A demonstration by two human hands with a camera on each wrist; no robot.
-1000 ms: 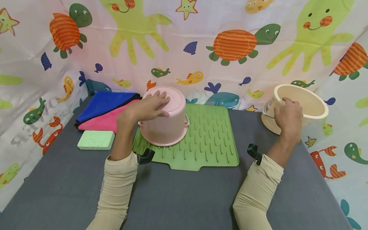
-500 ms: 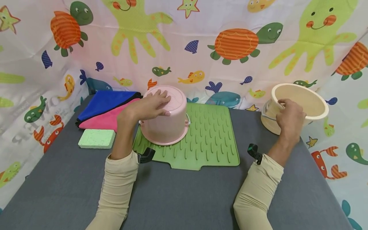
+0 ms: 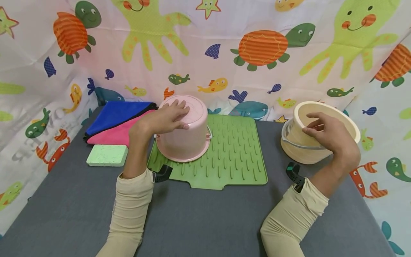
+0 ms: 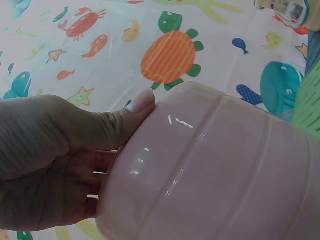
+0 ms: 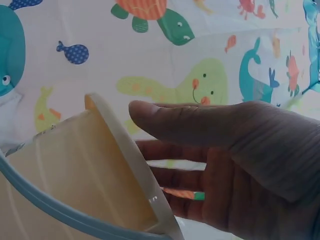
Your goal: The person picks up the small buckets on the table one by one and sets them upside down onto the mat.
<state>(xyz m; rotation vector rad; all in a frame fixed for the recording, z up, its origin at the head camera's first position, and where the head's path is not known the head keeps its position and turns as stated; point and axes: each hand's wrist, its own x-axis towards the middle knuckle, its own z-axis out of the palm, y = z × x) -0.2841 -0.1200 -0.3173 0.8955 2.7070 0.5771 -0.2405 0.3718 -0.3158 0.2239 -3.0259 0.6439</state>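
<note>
My left hand (image 3: 162, 119) rests with spread fingers on the base of a pink bucket (image 3: 184, 144), which stands upside down on the green ridged mat (image 3: 237, 150). In the left wrist view, the thumb lies along the edge of its base. At the right stands a cream bucket (image 3: 298, 153), mouth up, its grey handle (image 3: 303, 145) hanging across the front. Over its near rim hovers my right hand (image 3: 335, 137), fingers loosely bent. The right wrist view shows thumb and fingers on either side of the rim, the thumb (image 5: 165, 117) apart from it.
A folded blue and pink cloth (image 3: 118, 119) lies at the back left, with a pale green sponge (image 3: 107, 155) in front of it. Behind and at the sides hangs a curtain (image 3: 192, 39) printed with sea animals. Grey fabric (image 3: 205, 221) covers the table.
The cream bucket has shifted nearer and slightly left, and its handle now shows in front. My right hand has loosened from its rim. The left hand and pink bucket have stayed put.
</note>
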